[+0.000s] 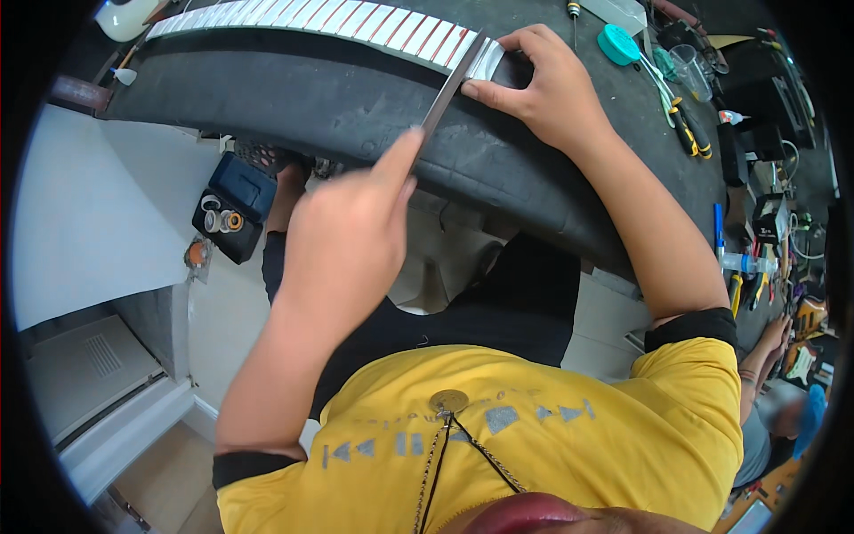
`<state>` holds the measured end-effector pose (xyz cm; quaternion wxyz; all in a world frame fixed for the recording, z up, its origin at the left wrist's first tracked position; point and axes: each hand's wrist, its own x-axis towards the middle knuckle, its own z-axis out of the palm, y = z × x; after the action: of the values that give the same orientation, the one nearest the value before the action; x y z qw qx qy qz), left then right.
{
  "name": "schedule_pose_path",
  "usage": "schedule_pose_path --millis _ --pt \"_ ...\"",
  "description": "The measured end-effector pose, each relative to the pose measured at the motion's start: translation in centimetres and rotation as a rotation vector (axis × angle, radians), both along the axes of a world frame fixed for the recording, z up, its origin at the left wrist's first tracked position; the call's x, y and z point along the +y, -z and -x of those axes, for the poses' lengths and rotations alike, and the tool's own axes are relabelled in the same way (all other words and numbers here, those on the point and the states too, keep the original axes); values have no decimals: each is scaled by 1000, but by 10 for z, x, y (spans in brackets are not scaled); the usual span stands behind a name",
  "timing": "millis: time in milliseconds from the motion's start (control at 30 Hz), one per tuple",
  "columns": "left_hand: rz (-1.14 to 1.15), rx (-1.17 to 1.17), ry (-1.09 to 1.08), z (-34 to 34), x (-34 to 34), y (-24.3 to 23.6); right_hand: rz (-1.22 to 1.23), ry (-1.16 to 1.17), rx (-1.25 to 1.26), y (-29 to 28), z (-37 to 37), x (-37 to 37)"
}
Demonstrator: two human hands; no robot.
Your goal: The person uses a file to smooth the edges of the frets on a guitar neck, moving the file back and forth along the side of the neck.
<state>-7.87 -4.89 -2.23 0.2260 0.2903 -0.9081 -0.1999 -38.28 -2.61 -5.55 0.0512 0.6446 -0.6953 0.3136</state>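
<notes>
A long guitar neck (338, 20) lies along the far side of the bench, its fretboard covered in white strips with reddish lines between the frets. My left hand (347, 222), somewhat blurred, is closed round a thin dark file (445, 98), with the index finger stretched along it. The file slants across the neck near its right end, and its tip reaches past the far edge. My right hand (556, 89) pinches that end of the neck, thumb on the near side and fingers on the far side. The handle end of the file is hidden in my left hand.
On the dark bench mat (356, 98) to the right lie yellow-black pliers (689, 129), a turquoise round container (618, 44) and a clear cup (689, 71). An open black case (233, 205) sits below the bench at left. Another person (774, 427) works at far right.
</notes>
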Motion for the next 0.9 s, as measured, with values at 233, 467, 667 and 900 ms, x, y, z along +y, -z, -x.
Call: schedule_pose_path --millis 233,467,667,900 --pt "194 -91 0 97 -72 -4 37 -69 22 7 1 -10" --pt "-149 -62 -74 -43 32 2 -18 -27 -12 -1 -4 1" --pt "172 -55 23 71 -56 -3 29 -48 10 5 -2 -7" --pt "-98 -9 -6 29 -15 -16 -19 -19 -34 -1 1 1"
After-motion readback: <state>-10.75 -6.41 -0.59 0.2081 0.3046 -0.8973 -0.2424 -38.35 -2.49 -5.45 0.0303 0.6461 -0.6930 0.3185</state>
